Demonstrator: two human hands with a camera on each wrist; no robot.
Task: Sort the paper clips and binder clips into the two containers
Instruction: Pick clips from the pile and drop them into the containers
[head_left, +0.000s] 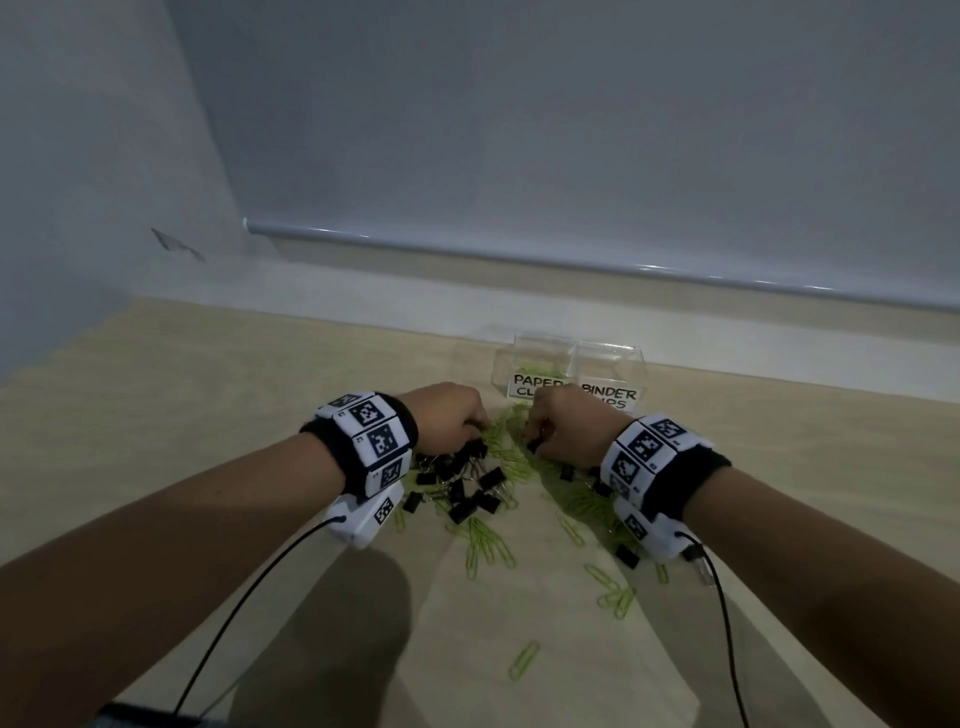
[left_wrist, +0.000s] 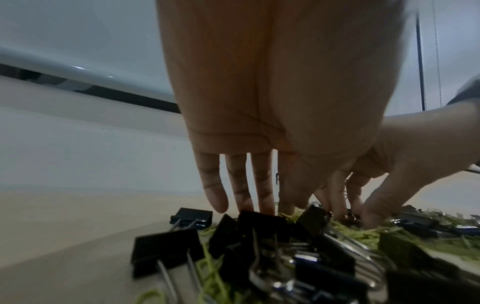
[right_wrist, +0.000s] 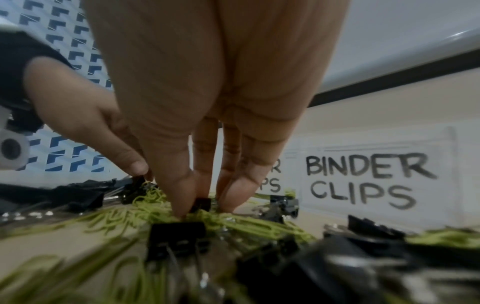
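Your left hand (head_left: 448, 415) reaches fingers-down into the black binder clips (head_left: 462, 480); what it holds, I cannot tell. Your right hand (head_left: 563, 423) pinches one small binder clip (right_wrist: 200, 204) amid green paper clips (head_left: 582, 499). Lift it straight up, clear of tangles, into the BINDER CLIPS container (head_left: 610, 376).

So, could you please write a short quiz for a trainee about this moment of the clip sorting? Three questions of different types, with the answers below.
1. True or false: the paper clips on the table are green.
2. Multiple choice: the container labelled BINDER CLIPS stands A) to the right of the container labelled PAPER CLIPS, B) to its left, C) on top of it.
3. Short answer: what small black thing do the right hand fingers close on?

Key:
1. True.
2. A.
3. A binder clip. The left hand only reaches down with straight fingers.
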